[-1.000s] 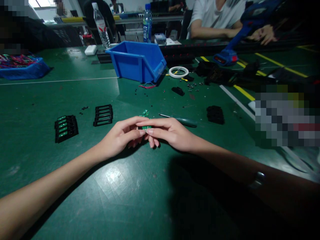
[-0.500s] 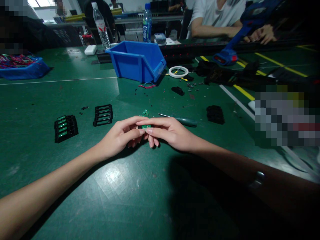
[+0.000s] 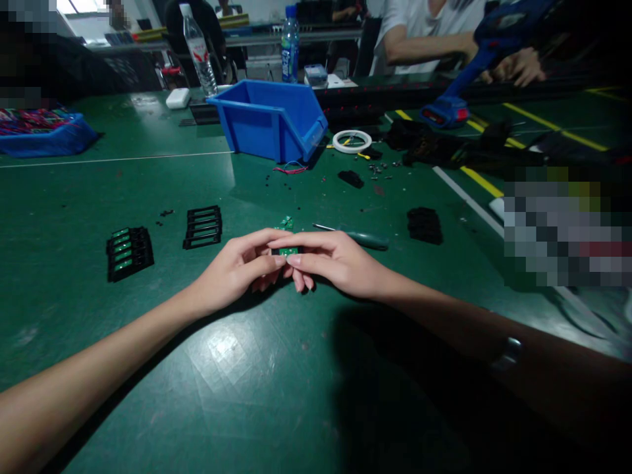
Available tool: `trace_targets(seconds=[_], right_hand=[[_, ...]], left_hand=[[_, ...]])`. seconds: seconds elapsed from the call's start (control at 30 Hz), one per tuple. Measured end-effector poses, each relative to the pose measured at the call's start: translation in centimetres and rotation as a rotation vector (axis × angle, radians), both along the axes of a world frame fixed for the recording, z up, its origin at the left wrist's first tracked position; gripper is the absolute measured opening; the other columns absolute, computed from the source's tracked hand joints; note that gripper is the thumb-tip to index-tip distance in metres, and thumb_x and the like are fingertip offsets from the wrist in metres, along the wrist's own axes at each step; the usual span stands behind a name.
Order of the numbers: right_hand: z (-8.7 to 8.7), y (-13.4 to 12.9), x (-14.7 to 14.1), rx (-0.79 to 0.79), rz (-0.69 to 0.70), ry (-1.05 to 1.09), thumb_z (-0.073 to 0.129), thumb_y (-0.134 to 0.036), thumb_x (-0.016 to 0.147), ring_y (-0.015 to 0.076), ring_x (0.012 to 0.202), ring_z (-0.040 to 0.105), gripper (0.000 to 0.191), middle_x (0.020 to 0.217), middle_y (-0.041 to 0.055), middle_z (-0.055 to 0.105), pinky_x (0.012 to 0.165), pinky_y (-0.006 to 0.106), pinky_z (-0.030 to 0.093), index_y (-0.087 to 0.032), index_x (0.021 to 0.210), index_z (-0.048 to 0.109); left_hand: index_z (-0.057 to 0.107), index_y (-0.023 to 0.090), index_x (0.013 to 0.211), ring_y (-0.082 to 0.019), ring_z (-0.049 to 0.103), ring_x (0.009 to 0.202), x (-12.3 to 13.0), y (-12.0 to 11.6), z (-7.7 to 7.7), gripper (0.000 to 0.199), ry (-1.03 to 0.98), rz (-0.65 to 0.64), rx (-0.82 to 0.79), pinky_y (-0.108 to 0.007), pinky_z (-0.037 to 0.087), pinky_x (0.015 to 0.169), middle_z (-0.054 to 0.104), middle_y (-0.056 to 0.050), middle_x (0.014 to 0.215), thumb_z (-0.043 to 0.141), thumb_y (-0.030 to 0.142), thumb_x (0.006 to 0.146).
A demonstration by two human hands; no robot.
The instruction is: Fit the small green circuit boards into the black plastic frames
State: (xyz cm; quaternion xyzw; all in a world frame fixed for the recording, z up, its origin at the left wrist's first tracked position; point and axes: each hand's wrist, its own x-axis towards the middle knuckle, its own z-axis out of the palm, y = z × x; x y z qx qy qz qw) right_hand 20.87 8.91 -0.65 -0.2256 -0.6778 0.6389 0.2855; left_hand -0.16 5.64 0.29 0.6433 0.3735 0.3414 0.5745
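The blue tray [image 3: 59,143] holds coloured wires [image 3: 32,122]; the black rack [image 3: 145,245] at left carries green boards [image 3: 122,251]. The bin [image 3: 253,133] stands beyond the hands, its floor hidden. Left hand [image 3: 237,266] and right hand [image 3: 345,264] meet, both pinching a small green piece [image 3: 289,251] near mid-table. Their pose matches half a second ago; a co-worker's forearm [image 3: 427,48] has lifted. A screwdriver [image 3: 369,239] lies on the green table [image 3: 197,395], bottles [image 3: 291,46] behind the bin.

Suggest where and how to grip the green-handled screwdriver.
Probably the thick handle, from above, toward its right end: the screwdriver lies flat, its slim shaft points left, and the right hand crowds the handle's left end in view.
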Motion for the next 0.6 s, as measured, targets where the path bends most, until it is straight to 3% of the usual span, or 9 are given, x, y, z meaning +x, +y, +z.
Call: trace_targets(seconds=[0.23, 0.6], right_hand=[[0.42, -0.16, 0.04, -0.027, -0.008, -0.012, 0.057, -0.014, 0.093, 0.0118, 0.061, 0.065, 0.037, 0.073, 0.0015, 0.069, 0.053, 0.022, 0.048, -0.012, 0.129, 0.067], [0.08, 0.00, 0.05, 0.022, 0.005, -0.025, 0.057, -0.020, 0.096, 0.0133, 0.061, 0.065, 0.038, 0.071, 0.0019, 0.067, 0.054, 0.024, 0.048, -0.011, 0.131, 0.066]], left_hand=[[0.060, 0.015, 0.131, -0.009, 0.053, 0.058, -0.01, 0.01, -0.15, 0.038, -0.012, -0.006, 0.000, -0.017, 0.042, 0.048, 0.065, -0.002, 0.080, 0.063, 0.031, 0.097], [0.061, 0.015, 0.129, -0.009, 0.054, 0.056, -0.09, 0.04, -0.16, 0.037, -0.015, 0.001, 0.004, -0.017, 0.042, 0.047, 0.065, -0.002, 0.080, 0.064, 0.031, 0.095]])
